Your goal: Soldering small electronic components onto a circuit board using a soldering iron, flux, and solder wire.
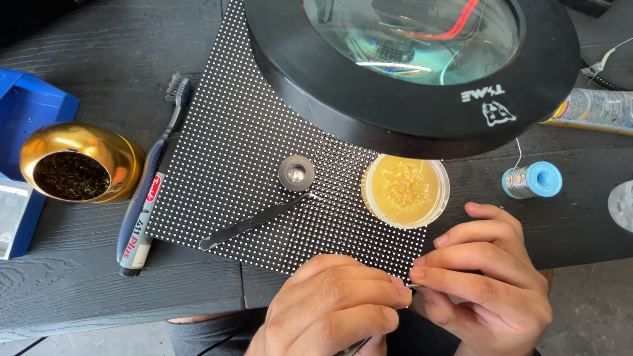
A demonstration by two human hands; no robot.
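A dark grey wooden plank surface point(79, 277) lies in bright daylight; below its near edge shows pale concrete floor point(593, 310).

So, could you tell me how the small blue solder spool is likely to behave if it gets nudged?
The solder spool lies on its side on the dark table, so it would probably roll. It looks small, likely light. Its loose wire end would probably trail and unwind.
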